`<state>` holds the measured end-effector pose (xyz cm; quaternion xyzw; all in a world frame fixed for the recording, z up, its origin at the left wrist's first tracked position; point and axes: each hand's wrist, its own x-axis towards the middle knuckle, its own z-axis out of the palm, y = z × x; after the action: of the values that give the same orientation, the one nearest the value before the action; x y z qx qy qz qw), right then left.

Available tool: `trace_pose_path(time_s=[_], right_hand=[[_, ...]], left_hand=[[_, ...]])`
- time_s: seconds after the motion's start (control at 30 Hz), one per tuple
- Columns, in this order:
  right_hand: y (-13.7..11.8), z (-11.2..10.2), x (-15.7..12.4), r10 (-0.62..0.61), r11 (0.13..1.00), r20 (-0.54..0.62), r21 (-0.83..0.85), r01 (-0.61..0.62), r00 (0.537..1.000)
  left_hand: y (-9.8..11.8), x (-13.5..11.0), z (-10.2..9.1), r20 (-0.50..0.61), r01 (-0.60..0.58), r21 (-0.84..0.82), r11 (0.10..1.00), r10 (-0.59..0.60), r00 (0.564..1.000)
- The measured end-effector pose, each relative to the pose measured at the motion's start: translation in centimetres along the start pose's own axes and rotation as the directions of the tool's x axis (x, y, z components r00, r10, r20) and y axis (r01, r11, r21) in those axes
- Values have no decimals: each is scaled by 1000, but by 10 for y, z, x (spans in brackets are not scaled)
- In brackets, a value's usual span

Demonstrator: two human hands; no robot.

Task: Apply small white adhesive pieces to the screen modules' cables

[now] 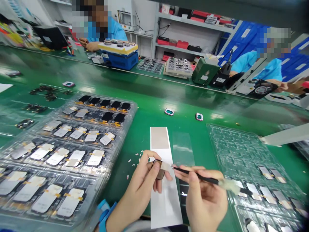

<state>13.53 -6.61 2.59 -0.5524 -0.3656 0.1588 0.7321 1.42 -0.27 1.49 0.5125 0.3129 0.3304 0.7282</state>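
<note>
My left hand (142,180) pinches a small flat brown-grey part (159,170) between thumb and fingers, above a long white strip (164,193) lying on the green bench. My right hand (205,196) grips black tweezers (202,178) whose tip touches the edge of that part. Both hands hover near the front edge of the bench.
A clear tray (60,154) full of several flat parts lies on the left. Another clear tray (253,170), mostly vacant, lies on the right. Small pink-rimmed parts (169,111) sit farther back. Two people in blue sit across the bench (149,96) behind a blue box (119,54).
</note>
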Motion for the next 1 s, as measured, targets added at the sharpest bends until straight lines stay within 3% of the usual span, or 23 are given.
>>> trace_pose_path(time_s=[0.23,0.6,1.0], right_hand=[[18,1,-6,25,996,104,78,-33,994],[16,5,-7,21,999,81,39,-24,997],[17,7,-8,6,998,70,64,-10,998]], left_hand=[[-2,0,8,51,-16,-127,992,22,998],[-6,-1,4,59,80,-110,991,-74,995],[-13,-2,6,65,26,-115,993,-19,998]])
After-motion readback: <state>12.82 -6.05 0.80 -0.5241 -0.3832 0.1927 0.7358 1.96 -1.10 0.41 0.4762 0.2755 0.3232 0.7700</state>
